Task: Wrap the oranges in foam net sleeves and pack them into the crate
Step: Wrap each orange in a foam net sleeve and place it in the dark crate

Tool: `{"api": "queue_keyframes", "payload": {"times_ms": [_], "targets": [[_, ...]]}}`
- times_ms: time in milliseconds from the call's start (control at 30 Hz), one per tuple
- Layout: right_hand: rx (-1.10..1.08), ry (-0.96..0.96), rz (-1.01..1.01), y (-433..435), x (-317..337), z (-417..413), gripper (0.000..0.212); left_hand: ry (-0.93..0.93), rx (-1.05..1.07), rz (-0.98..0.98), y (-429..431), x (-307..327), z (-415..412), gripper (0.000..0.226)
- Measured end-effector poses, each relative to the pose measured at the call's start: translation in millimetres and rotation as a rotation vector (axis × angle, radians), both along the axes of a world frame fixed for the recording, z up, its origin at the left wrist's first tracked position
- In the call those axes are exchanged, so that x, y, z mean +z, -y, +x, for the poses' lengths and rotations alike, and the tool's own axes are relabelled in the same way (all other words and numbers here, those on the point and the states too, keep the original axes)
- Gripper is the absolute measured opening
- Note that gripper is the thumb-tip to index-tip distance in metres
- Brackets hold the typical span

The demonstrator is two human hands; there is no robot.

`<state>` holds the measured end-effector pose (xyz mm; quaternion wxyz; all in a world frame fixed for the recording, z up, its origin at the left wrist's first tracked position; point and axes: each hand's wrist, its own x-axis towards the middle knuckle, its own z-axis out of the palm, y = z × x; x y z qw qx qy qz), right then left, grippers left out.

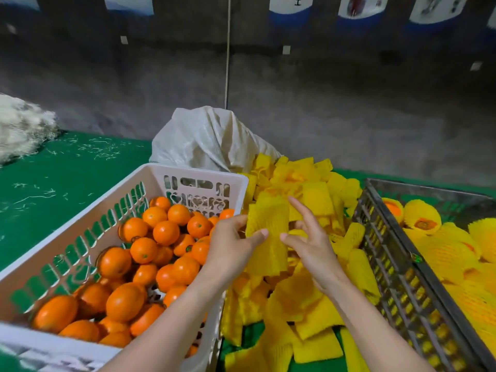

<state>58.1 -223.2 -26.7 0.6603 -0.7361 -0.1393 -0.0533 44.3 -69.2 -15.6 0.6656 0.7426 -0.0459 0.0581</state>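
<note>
The fingers (261, 233) of the left hand (230, 248) pinch the left edge of one yellow foam sleeve (265, 224), thumb on the near face and the other fingers tucked behind it. The right hand (315, 244) pinches the opposite edge with its thumb and curled fingers, while its index finger stands straight and free above. Both hands are therefore grasping the same sleeve, which hangs in the centre of the frame just above the loose pile of sleeves (300, 299).

The sleeve is flattened. Its long axis runs nearly top to bottom in the frame, one end toward the sack (204, 138) at upper centre and the other toward the bottom edge. I cannot tell which end is open.

The step in hand looks like opening the sleeve. To do it well, the thumbs should slide the two layers apart at one end, then stretch that mouth wide and even so the net does not tear.

Bare oranges (145, 251) fill the white crate (80, 210) at lower left, just beside the left wrist. Wrapped oranges (421, 216) already lie in the grey crate (397, 264) at right, so packing seems well begun. Everything sits on a green surface (67, 162).
</note>
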Motion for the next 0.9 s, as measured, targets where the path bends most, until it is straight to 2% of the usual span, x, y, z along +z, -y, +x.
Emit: {"api": "queue_keyframes", "payload": {"times_ms": [100, 167, 267, 333, 400, 467, 533, 633, 733, 800, 867, 900], "targets": [[-0.102, 0.307, -0.307, -21.5, 10.1, -2.7, 0.045, 0.126, 0.043, 0.179, -21.1, 2.4, -3.7, 0.002], [-0.283, 0.523, -0.398, -46.9, 15.5, -3.4, 0.032, 0.177, 0.142, 0.260, -41.0, 5.5, -5.4, 0.013], [-0.411, 0.687, -0.461, -84.0, 20.8, -4.5, 0.018, 0.215, 0.282, 0.438, -74.1, 14.0, -3.5, 0.024], [-0.337, 0.634, -0.496, -109.4, 17.6, -4.7, 0.015, 0.167, 0.278, 0.486, -102.9, 19.8, 1.1, 0.029], [-0.200, 0.421, -0.530, -133.0, 5.8, -5.1, 0.011, 0.056, 0.217, 0.445, -133.8, 22.9, 8.8, 0.030], [-0.094, 0.256, -0.659, -151.7, -13.3, -5.2, 0.011, -0.041, 0.219, 0.470, -161.1, 15.8, 23.8, 0.032], [-0.034, 0.203, -0.814, -162.3, -29.1, -5.1, 0.016, -0.064, 0.240, 0.647, -181.9, -2.1, 48.3, 0.034], [-0.018, 0.177, -0.856, -164.6, -34.9, -0.3, 0.021, -0.121, 0.180, 0.975, -193.9, -34.4, 88.8, 0.033], [-0.006, 0.162, -0.847, -160.2, -33.4, 2.6, 0.017, -0.205, 0.090, 1.181, -191.1, -66.7, 119.8, 0.010], [0.031, 0.185, -0.873, -159.3, -33.4, 1.0, 0.016, -0.245, 0.013, 1.330, -188.6, -92.7, 136.3, 0.030], [0.050, 0.223, -0.898, -160.0, -33.1, -0.1, 0.014, -0.238, 0.024, 1.470, -189.9, -112.1, 146.7, 0.051], [0.050, 0.222, -0.893, -160.1, -31.9, 0.0, 0.013, -0.219, 0.047, 1.502, -191.2, -117.5, 149.0, 0.054]]}}
